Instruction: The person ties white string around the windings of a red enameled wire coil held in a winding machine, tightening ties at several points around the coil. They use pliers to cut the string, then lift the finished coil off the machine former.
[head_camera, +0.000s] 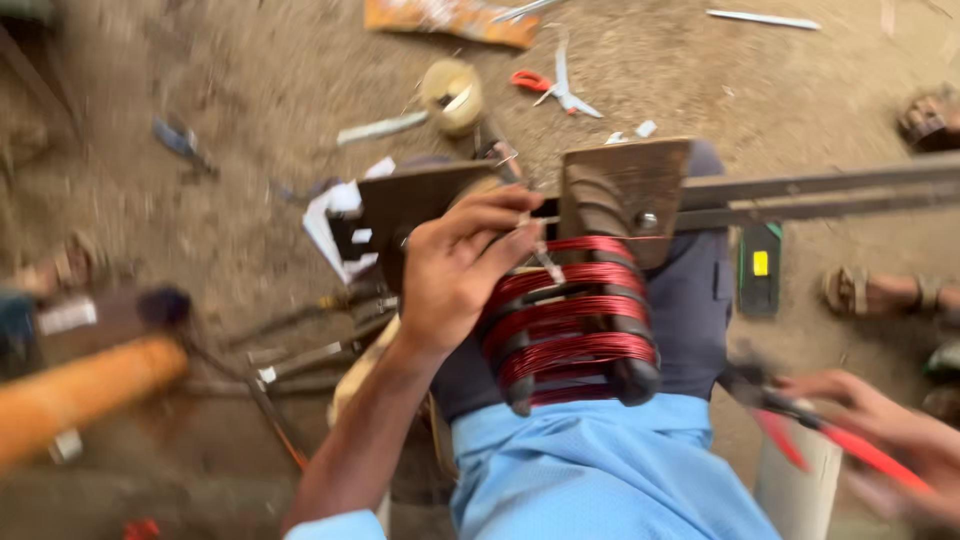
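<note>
left hand (455, 270): we log it curled over the near side of the winding former, fingers bent and pressed against the coils and the wooden plate; grasping, not flat. we judge the grip steadies the former on the lap.
right hand (890, 440): low at the right edge and blurred; closed around the red handles of a pair of pliers (800, 425), held apart from the coils.
copper coils (570, 315): several bands of red enamelled wire wound in stepped grooves, lying on the person's thigh just under the left hand.
winding former (610, 200): two brown wooden plates with dark stepped blocks between them; a bolt shows on the right plate. it rests across the lap, which we take to keep the coils within reach of both hands.
metal bar (830, 190): a long flat bar running from the former out to the right edge.
clothing (600, 470): light blue shirt and dark trousers under the former.
ground items: scissors with an orange handle (545, 85), a roll of tape (452, 95), white paper scraps (335, 215), loose tools on the dirt floor (230, 90).
orange cylinder (80, 395): lower left, blurred; we cannot tell what it is.
others nearby: sandalled feet (880, 290) at the right, well apart from the work.
</note>
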